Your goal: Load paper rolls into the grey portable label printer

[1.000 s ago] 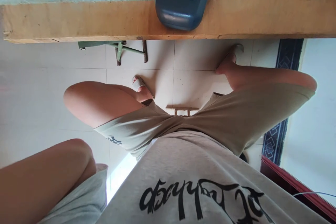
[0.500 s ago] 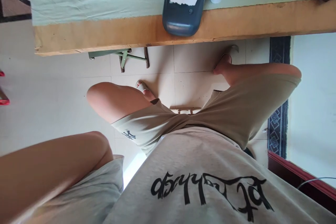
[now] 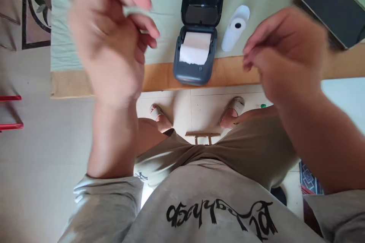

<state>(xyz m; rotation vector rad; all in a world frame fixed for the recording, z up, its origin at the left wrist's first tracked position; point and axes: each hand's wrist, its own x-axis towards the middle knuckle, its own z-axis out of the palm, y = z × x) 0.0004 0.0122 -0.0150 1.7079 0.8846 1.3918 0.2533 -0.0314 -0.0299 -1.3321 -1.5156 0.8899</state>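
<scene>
In the head view my left hand (image 3: 114, 34) is raised over the table's left part, blurred, its fingers loosely curled and apart with nothing held. My right hand (image 3: 285, 51) hovers above the table edge at the right; its fingertips are pressed together and I see nothing between them. Between the hands stands a small dark label printer (image 3: 194, 74), its lid (image 3: 202, 15) swung back. A strip of white paper (image 3: 195, 47) lies across its front. Just right of the printer, closest to my right hand, is a white paper roll (image 3: 232, 32) with a dark core hole.
A pale green cloth (image 3: 159, 49) covers the table, whose wooden edge (image 3: 159, 78) faces me. At the right back lies a dark notebook-like object (image 3: 333, 11). Below are tiled floor, my sandalled feet and a stool's edge (image 3: 202, 134). Red metal bars (image 3: 11, 112) show at the far left.
Both hands have come into view over the table; before, only my left arm showed at the lower left. The view has tilted up, revealing the printer's raised lid and more of the paper roll.
</scene>
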